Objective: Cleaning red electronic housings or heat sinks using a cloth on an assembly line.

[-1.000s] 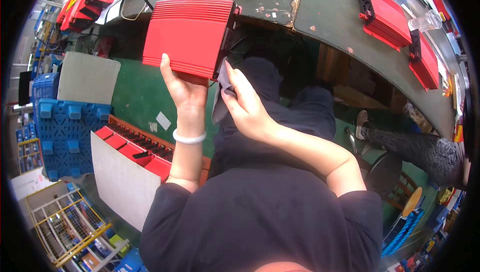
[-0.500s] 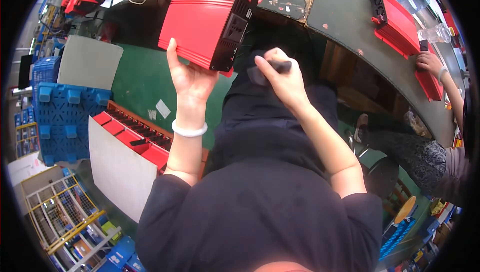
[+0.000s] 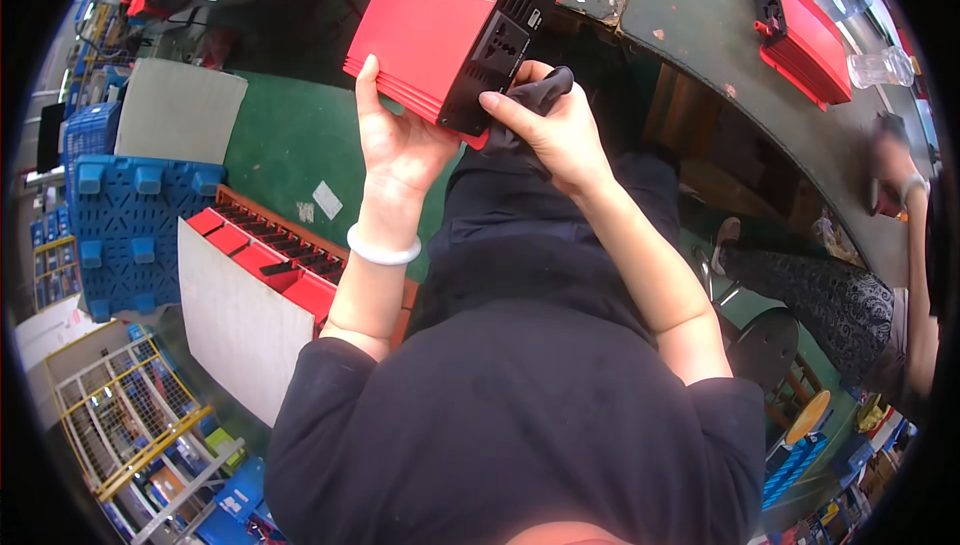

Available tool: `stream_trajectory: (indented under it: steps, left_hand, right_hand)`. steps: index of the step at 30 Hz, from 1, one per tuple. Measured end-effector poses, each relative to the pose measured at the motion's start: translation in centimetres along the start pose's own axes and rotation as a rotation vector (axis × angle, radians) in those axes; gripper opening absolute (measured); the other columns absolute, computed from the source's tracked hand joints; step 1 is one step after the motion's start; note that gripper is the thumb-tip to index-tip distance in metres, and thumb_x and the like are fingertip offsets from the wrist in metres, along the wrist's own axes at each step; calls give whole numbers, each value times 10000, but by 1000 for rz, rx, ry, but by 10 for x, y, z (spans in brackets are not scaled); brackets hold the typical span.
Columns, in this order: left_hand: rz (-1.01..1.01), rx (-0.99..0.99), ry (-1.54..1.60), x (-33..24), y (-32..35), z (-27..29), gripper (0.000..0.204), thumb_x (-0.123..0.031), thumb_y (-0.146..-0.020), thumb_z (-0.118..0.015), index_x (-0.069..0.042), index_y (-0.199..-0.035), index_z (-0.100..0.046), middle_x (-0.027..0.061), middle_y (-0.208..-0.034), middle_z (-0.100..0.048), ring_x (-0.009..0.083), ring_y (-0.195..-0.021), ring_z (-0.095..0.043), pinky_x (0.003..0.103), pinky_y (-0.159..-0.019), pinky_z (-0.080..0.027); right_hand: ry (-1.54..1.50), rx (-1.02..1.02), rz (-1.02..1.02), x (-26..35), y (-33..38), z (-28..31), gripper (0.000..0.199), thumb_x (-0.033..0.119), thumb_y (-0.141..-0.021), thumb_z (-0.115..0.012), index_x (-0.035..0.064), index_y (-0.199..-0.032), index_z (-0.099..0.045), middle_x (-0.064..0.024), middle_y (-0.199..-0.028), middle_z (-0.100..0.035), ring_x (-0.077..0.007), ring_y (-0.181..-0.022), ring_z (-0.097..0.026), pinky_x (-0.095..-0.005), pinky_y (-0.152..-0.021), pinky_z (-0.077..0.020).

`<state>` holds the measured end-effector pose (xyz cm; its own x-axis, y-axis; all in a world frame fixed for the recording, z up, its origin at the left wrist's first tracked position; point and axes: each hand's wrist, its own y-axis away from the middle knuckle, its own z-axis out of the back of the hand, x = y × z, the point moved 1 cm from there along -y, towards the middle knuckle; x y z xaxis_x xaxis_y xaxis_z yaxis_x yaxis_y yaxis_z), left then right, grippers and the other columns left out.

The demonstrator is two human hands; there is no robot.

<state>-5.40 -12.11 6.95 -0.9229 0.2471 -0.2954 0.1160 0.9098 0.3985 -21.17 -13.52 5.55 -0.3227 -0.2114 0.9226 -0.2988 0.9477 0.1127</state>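
Note:
A red power inverter (image 3: 425, 40) with ribbed edges and a black end panel with a socket is held up in front of me, tilted. My left hand (image 3: 400, 150) grips it from below, thumb along its near left side and the other fingers hidden underneath. In my right hand (image 3: 562, 140) is a crumpled black cloth (image 3: 542, 93), pinched between thumb and fingers. The thumb of that hand lies by the lower part of the end panel; whether the cloth presses on the panel I cannot tell.
A grey-green workbench (image 3: 690, 20) runs across the far side, with another red inverter (image 3: 805, 40) and a clear jar (image 3: 880, 69) on it. A co-worker's arm (image 3: 915, 215) reaches in at right. Left stand a crate of red inverters (image 3: 255, 255) and a blue plastic pallet (image 3: 135, 235).
My right hand has brought the cloth up and left to the inverter's end panel. The held inverter has shifted slightly right and up. The co-worker's hand and red inverter have moved.

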Motion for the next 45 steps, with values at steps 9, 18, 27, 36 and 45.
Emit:
stream_trajectory:
  steps: [9,18,27,36,45]
  left_hand:
    - [-11,-9,2,0,-2,-4,630,-507,-803,-623,-112,-1277,-492,77,-1267,-543,266,-1188,-505,428,-1043,-387]
    - [9,12,-29,2,-2,-6,612,-512,-830,-581,-111,-1283,-488,78,-1270,-542,267,-1189,-504,430,-1048,-380]
    - [5,35,-26,0,-3,-1,623,-504,-821,-605,-107,-1286,-486,84,-1271,-542,277,-1179,-511,437,-1034,-394]
    - [18,23,-26,0,-2,-1,629,-504,-819,-608,-98,-1284,-485,91,-1265,-542,278,-1173,-513,444,-1029,-398]
    - [-6,18,-31,0,-2,0,641,-508,-816,-612,-97,-1291,-482,96,-1263,-543,279,-1173,-514,446,-1022,-405]
  right_hand:
    - [-17,13,4,2,-1,5,260,160,-736,-787,5,-838,-605,-1,-740,-610,-59,-672,-554,-227,-623,-467]
    - [-52,22,-37,1,0,5,267,143,-737,-784,-8,-867,-607,-25,-762,-631,-69,-688,-575,-236,-646,-485]
    - [-42,18,-55,2,1,3,287,134,-734,-784,-21,-897,-606,-41,-796,-643,-87,-710,-597,-243,-662,-495]
    - [-23,77,-48,1,1,5,286,71,-797,-711,-32,-1040,-601,-48,-853,-642,-92,-741,-609,-241,-676,-521]
    - [-29,90,-77,-4,-1,7,300,55,-803,-698,-37,-1065,-582,-66,-880,-647,-115,-753,-630,-259,-684,-536]
